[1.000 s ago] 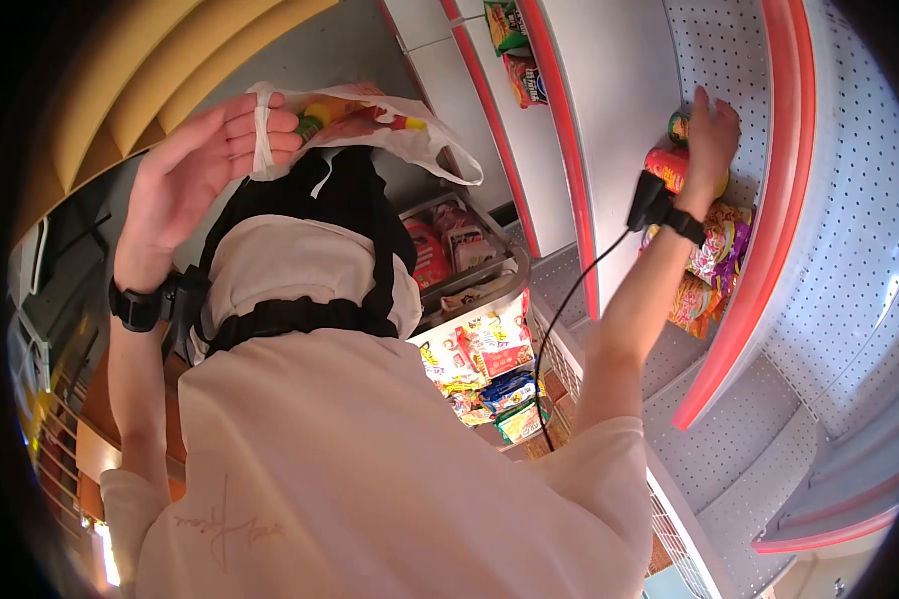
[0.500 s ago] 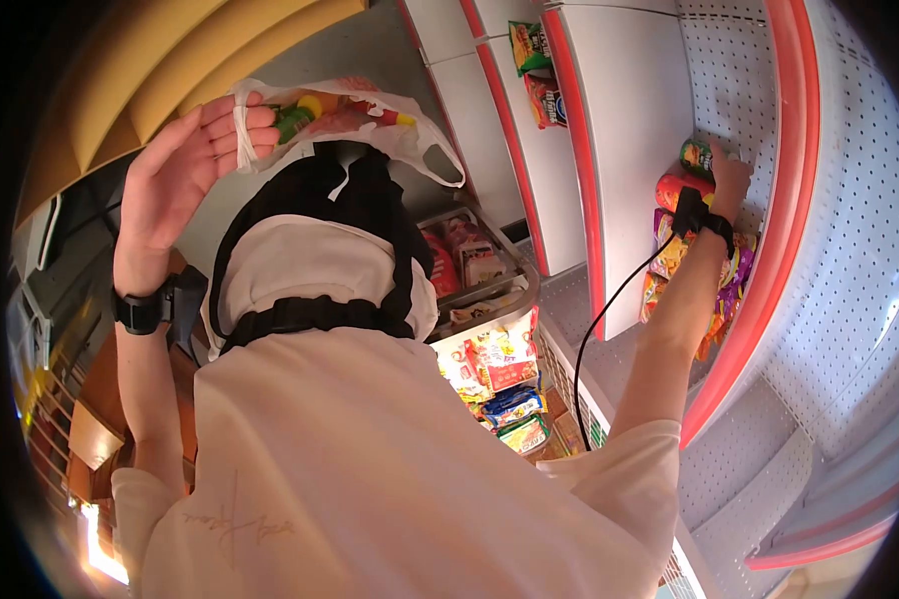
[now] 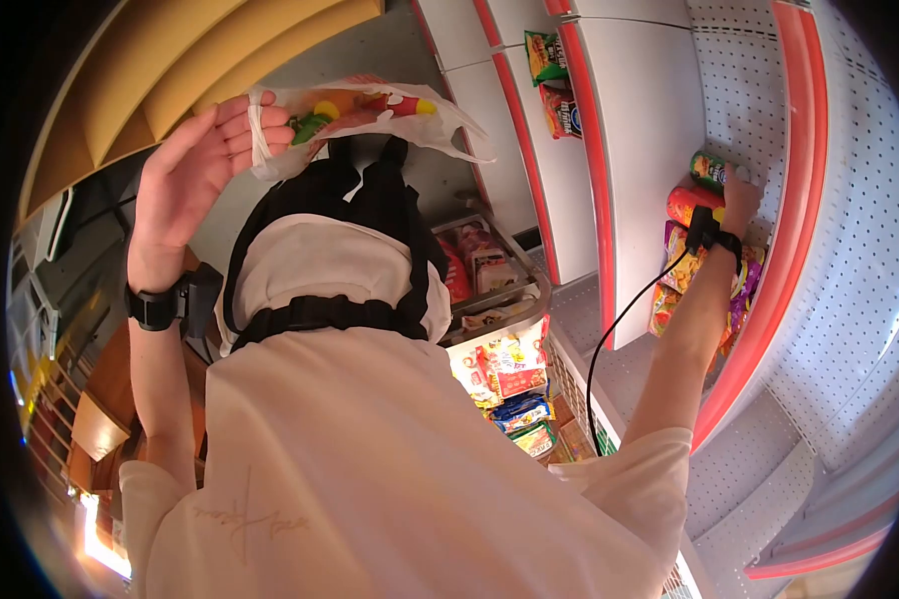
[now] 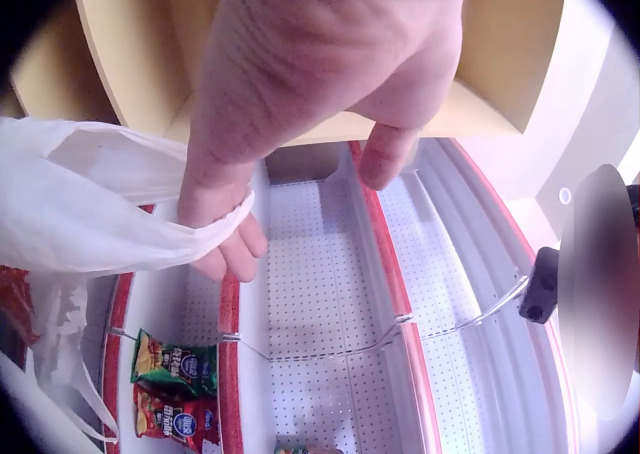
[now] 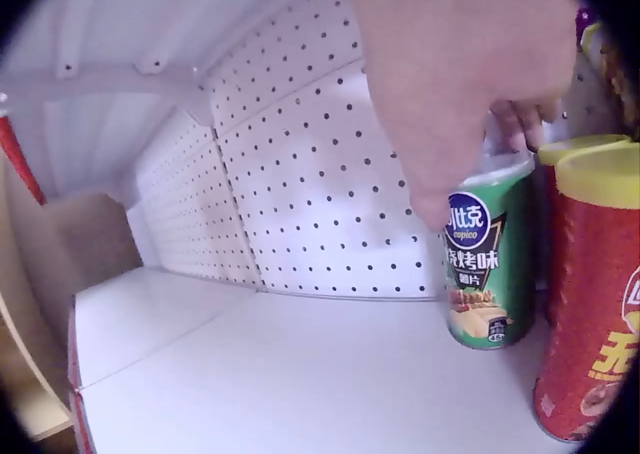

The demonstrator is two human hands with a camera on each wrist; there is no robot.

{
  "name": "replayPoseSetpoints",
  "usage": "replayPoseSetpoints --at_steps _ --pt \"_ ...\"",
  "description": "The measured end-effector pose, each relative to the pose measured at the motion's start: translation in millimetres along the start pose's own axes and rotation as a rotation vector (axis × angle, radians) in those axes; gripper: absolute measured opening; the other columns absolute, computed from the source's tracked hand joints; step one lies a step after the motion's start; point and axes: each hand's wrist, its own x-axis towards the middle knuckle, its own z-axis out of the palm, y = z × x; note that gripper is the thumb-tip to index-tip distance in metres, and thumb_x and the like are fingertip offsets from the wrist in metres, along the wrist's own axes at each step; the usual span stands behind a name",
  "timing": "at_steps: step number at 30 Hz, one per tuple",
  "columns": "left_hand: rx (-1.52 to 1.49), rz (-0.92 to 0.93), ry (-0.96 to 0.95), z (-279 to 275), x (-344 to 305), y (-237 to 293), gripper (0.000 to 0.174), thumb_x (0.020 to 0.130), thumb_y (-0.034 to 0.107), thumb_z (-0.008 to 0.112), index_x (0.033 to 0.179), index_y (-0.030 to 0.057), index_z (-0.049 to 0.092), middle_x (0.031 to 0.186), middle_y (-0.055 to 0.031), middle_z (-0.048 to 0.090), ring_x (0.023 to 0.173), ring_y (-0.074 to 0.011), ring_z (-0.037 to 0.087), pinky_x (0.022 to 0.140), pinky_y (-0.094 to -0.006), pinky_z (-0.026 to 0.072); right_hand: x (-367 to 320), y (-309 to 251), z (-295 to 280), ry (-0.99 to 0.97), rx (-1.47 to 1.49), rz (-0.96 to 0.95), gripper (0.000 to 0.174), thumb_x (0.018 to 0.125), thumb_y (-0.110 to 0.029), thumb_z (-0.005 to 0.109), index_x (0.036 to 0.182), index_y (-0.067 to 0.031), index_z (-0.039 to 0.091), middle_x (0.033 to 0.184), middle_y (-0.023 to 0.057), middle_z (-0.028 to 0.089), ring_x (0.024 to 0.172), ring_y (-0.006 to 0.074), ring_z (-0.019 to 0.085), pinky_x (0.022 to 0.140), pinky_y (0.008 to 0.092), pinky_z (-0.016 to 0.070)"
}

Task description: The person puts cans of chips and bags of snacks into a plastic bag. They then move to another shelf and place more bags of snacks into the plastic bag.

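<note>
1. Grips, two: we see the right grip point(image 5: 475, 69), a bare hand, holding the green can point(image 5: 492, 274) near its top between thumb and fingers; the left grip point(image 3: 192, 165) has its fingers extended and its thumb apart.
2. Plastic bag point(image 4: 90, 204), one: a white handle loops round the left grip's fingers; we cannot count the colourful contents.
3. Green can, one: we find it upright on the white shelf point(image 5: 320, 374), beside the red cans point(image 5: 585, 314).
4. Its appearance: we note a pale lid, partly hidden, a round blue badge reading "copico", white lettering on a dark panel and a food picture below.
5. Red cans, two: both yellow-lidded, the nearer overlapping the farther.
6. Packets, two: we distinguish a green packet point(image 4: 180, 367) beside a red packet point(image 4: 170, 416).
</note>
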Motion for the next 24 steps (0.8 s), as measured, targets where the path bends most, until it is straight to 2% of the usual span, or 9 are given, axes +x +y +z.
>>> replayPoseSetpoints --at_steps 2,4,9,11,12,14,15,16,24 --pt "0.005 -0.002 0.003 1 1 -1 0.054 0.097 0.033 0.036 0.131 -0.0086 0.041 0.125 -0.0223 0.054 0.116 -0.0308 0.052 0.104 -0.0385 0.0347 -3 0 0 -0.011 -0.014 0.038 0.095 0.063 -0.058 0.074 0.124 0.0095 0.047 0.121 0.0263 0.054 0.113 0.0383 0.054 0.095 0.0444 0.0444" --pt "0.012 -0.005 0.008 1 2 -1 0.053 0.097 0.032 0.036 0.131 -0.0086 0.041 0.125 -0.0224 0.054 0.116 -0.0312 0.052 0.104 -0.0387 0.0347 -17 -5 -3 0.306 -0.037 -0.193 0.095 0.063 -0.059 0.074 0.125 0.0077 0.047 0.120 0.0272 0.053 0.112 0.0401 0.052 0.094 0.0459 0.0443" --pt "0.028 -0.035 0.003 4 6 0 0.052 0.096 0.032 0.037 0.128 -0.0082 0.044 0.125 -0.0228 0.054 0.115 -0.0320 0.053 0.102 -0.0398 0.0372 -91 -66 -58 0.173 0.085 -0.186 0.090 0.065 -0.060 0.072 0.121 0.0070 0.050 0.121 0.0303 0.051 0.111 0.0429 0.051 0.093 0.0467 0.0450" --pt "0.035 -0.041 0.000 6 8 0 0.051 0.096 0.032 0.037 0.127 -0.0081 0.045 0.125 -0.0228 0.054 0.114 -0.0319 0.054 0.101 -0.0401 0.0379 -135 -99 -75 0.453 0.300 -0.462 0.058 0.071 -0.043 0.073 0.100 0.0055 0.060 0.099 0.0234 0.063 0.093 0.0381 0.061 0.079 0.0440 0.0490" --pt "0.036 -0.041 -0.002 8 10 0 0.051 0.096 0.032 0.038 0.127 -0.0079 0.045 0.125 -0.0229 0.054 0.114 -0.0318 0.054 0.101 -0.0403 0.0386 -149 -111 -80 0.453 0.303 -0.457 0.058 0.071 -0.043 0.073 0.100 0.0055 0.060 0.099 0.0234 0.063 0.093 0.0381 0.061 0.079 0.0440 0.0490" --pt "0.043 -0.044 -0.004 13 13 1 0.051 0.096 0.032 0.038 0.126 -0.0077 0.046 0.125 -0.0228 0.054 0.114 -0.0316 0.054 0.101 -0.0405 0.0390 -173 -135 -87 0.151 0.436 -0.627 0.055 0.071 -0.039 0.074 0.099 0.0049 0.058 0.098 0.0208 0.063 0.091 0.0358 0.062 0.078 0.0413 0.0495" --pt "0.046 -0.050 -0.004 16 14 0 0.050 0.096 0.032 0.038 0.126 -0.0075 0.046 0.125 -0.0228 0.054 0.113 -0.0314 0.054 0.100 -0.0406 0.0394 -185 -149 -88 -0.179 0.639 -0.580 0.061 0.070 -0.038 0.076 0.107 0.0053 0.055 0.106 0.0222 0.060 0.096 0.0338 0.061 0.082 0.0390 0.0488" --pt "0.048 -0.055 -0.007 20 16 0 0.050 0.096 0.032 0.038 0.126 -0.0075 0.046 0.125 -0.0228 0.054 0.113 -0.0314 0.054 0.100 -0.0406 0.0394 -197 -156 -63 -0.001 0.660 -0.675 0.065 0.070 -0.039 0.076 0.113 0.0047 0.053 0.104 0.0218 0.061 0.094 0.0341 0.062 0.080 0.0390 0.0498" --pt "0.121 -0.073 -0.054 44 27 3 0.061 0.093 0.038 0.042 0.133 -0.0084 0.038 0.129 -0.0213 0.050 0.114 -0.0296 0.052 0.102 -0.0390 0.0376 -312 -251 -29 -0.493 0.801 -0.871 0.069 0.067 -0.033 0.076 0.117 0.0054 0.047 0.108 0.0241 0.059 0.098 0.0351 0.061 0.083 0.0404 0.0499"
